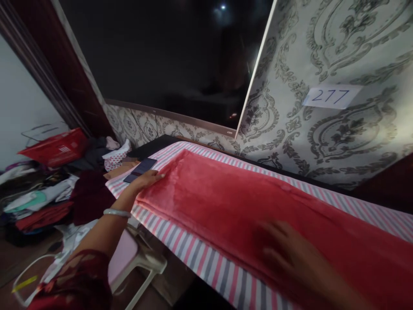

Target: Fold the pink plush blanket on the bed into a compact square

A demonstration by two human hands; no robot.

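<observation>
Shows a red plush blanket [222, 193], folded long and laid over a striped cloth [193, 252], running from eight o'clock to four. Has the left hand [149, 178] between eight and nine, with fingers at the end edge; cannot tell whether pinching. Has the right hand [288, 249] between four and five, blurred, with fingers loosely spread, apparently holding nothing. Expect soft, limp, fairly light handling, neither fragile nor slippery, though likely to sag. Best gripped through all layers at the end corners, at eight and nine

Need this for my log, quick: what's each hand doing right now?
Left hand: at the left end of the red cloth; grip cannot be told.
Right hand: open, blurred, over the cloth; contact unclear.
</observation>
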